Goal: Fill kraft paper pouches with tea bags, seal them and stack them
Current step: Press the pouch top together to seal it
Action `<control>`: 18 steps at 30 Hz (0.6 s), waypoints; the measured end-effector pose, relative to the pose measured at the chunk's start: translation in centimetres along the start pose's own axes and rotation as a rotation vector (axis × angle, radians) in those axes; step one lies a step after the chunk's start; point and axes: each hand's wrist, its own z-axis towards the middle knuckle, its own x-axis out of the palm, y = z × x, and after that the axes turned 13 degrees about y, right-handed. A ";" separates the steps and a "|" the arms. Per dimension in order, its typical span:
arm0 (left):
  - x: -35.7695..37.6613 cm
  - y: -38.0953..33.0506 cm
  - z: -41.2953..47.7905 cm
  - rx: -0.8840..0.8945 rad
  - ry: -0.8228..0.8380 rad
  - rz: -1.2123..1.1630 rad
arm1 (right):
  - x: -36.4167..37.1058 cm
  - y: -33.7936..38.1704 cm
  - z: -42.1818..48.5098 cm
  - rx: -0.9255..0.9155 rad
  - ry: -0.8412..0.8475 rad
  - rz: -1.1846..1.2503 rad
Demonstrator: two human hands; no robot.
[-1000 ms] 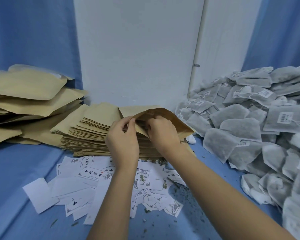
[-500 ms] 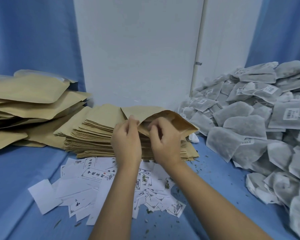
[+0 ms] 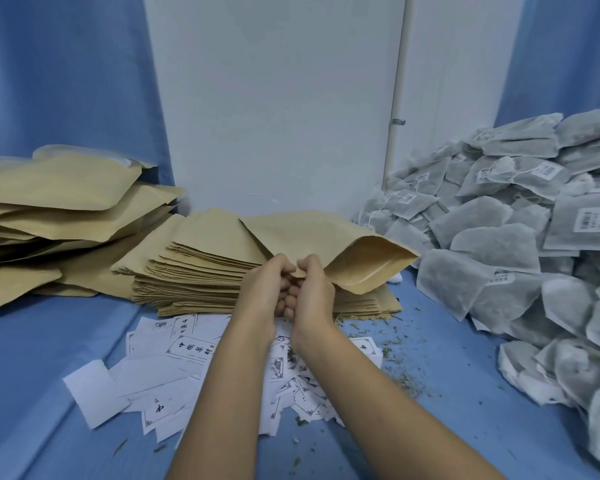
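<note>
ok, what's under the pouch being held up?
The stack of flat kraft pouches lies under the held pouch, its right end showing below. The stack's top there is hidden by the pouch, the left hand and right hand.

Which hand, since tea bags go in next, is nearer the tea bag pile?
Right. The right hand pinches a corner of the kraft pouch on the side facing the tea bag pile. The left hand pinches just beside it, farther from the pile.

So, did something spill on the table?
Yes: loose green tea bits are scattered over the blue tabletop, in front of the stack of empty kraft pouches and among the jumbled printed paper labels. They likely leaked from the tea bags.
</note>
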 end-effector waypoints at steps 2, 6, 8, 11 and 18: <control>-0.2 -0.2 0.1 0.000 0.005 -0.026 | 0.0 0.4 0.1 -0.003 0.013 -0.032; -0.4 -0.1 0.2 0.025 -0.020 -0.092 | 0.0 0.8 0.1 0.025 0.078 -0.086; -0.5 -0.2 0.3 0.064 -0.076 -0.104 | -0.1 1.1 0.1 0.044 0.094 -0.059; -0.5 -0.4 0.4 0.090 -0.141 -0.072 | -0.5 1.4 0.5 0.023 0.053 -0.016; 0.2 0.0 0.3 0.088 -0.135 0.014 | -1.0 1.3 0.6 0.045 0.068 -0.048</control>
